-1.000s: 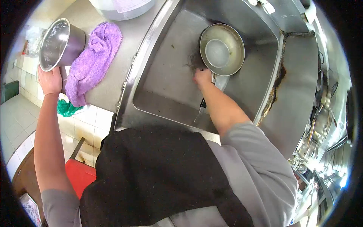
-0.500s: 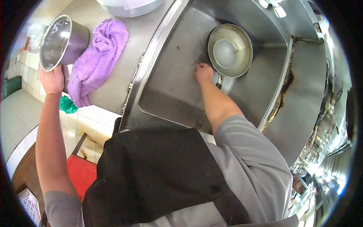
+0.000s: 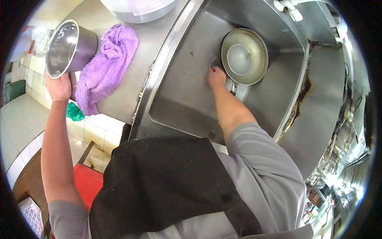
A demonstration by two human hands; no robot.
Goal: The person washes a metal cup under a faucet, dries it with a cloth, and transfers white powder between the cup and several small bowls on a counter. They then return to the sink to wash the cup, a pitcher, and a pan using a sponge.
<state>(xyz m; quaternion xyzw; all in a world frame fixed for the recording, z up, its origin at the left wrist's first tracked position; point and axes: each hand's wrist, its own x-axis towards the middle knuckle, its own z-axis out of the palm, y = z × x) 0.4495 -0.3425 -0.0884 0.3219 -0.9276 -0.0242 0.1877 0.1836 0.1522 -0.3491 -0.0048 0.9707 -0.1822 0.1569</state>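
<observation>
At the upper left, my left hand [image 3: 59, 88] grips the lower rim of a deep stainless steel bowl [image 3: 84, 47]. White residue clings to the bowl's inside, and my fingertips are hidden behind it. A fluffy purple cloth [image 3: 107, 65] lies on the counter just right of the bowl. Down in the sink [image 3: 179, 85], my right hand [image 3: 216, 77] is closed near the bottom; whatever it may hold is hidden. Beside it rests a frying pan [image 3: 258, 63], its handle pointing toward me and partly behind my forearm. A pale round area shows in the pan's middle.
A white tub [image 3: 145, 15] stands on the steel counter [image 3: 119, 95] at the top. The faucet [image 3: 292, 12] is at the sink's upper right. Below the counter are a green plastic bag [image 3: 74, 112] and a red chair [image 3: 87, 184]. Rust-brown grime lines the sink's right edge.
The whole view has shifted slightly, with things sitting a little lower and further right. My left hand still grips the bowl, and my right hand remains beside the pan.
</observation>
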